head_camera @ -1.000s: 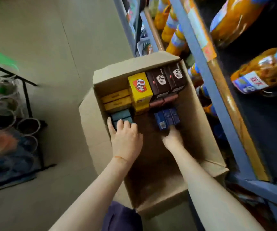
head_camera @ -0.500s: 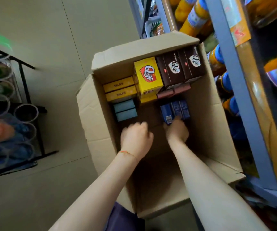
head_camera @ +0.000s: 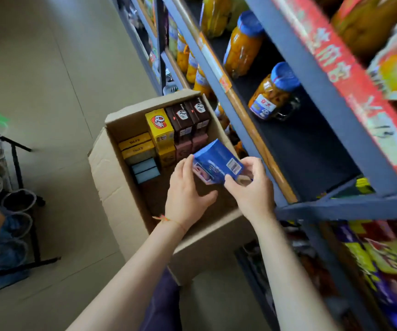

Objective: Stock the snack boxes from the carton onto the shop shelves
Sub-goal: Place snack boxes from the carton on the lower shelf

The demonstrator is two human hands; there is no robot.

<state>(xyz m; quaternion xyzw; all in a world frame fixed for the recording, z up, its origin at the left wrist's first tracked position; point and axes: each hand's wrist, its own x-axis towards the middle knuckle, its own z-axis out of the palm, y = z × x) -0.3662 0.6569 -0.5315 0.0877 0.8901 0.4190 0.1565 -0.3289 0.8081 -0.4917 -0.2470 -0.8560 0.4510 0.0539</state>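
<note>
**Both hands hold blue snack boxes above the open carton**

At 9 o'clock a black wire rack [head_camera: 13, 187] of clear cups stands at the frame's left edge, blurred and partly cut off. A broad stretch of pale tiled floor [head_camera: 56, 91] lies open between the rack and the carton.

At centre the brown carton [head_camera: 111, 187] stands open on the floor, close beside the shelving. Its far end is packed: flat yellow boxes [head_camera: 136, 145] and pale teal boxes [head_camera: 145, 169] at the left, an upright yellow box [head_camera: 159, 125], then two dark brown boxes [head_camera: 187, 115] against the right wall. The near half of the carton floor shows bare cardboard in shadow.

Just past centre, the left hand [head_camera: 187, 194], a thin cord at its wrist, curls its fingers round the left side of the blue snack boxes [head_camera: 216, 163], tilted above the carton's right wall. The right hand [head_camera: 252, 187] pinches their right corner. How many boxes are in the bundle is hard to make out.

From 12 to 5 o'clock the blue metal shelves [head_camera: 228, 99] run diagonally. Jars with blue lids [head_camera: 273, 94] sit at 1 o'clock, with bare dark shelf below them. Bright packets [head_camera: 383, 259] at 4 o'clock are blurred.
</note>
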